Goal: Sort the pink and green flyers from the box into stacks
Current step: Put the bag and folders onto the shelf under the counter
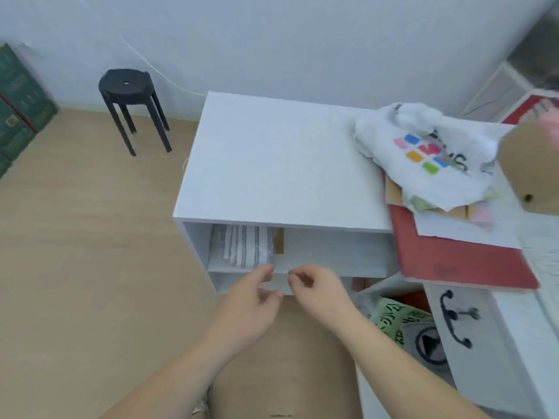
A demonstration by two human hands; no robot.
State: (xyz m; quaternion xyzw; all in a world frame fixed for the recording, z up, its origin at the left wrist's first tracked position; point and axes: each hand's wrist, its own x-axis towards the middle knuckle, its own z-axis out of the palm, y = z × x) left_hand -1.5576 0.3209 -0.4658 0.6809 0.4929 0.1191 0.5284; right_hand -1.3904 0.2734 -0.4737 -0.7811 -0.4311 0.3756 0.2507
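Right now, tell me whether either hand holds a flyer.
No; neither the left hand nor the right hand holds any paper.

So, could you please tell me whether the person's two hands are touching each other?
Apart. The head view shows a narrow strip of white shelf between the left hand and the right hand, so their fingertips do not meet.

Visible body parts: two hands and two forearms. The left hand (251, 309) and right hand (317, 291) are bare. The left forearm (181, 373) and right forearm (393, 358) are uncovered along their full visible length, down to the lower frame edge. Beside the left forearm, a small pale patterned strip (203, 403) shows. It is possibly footwear, but too blurred to identify.
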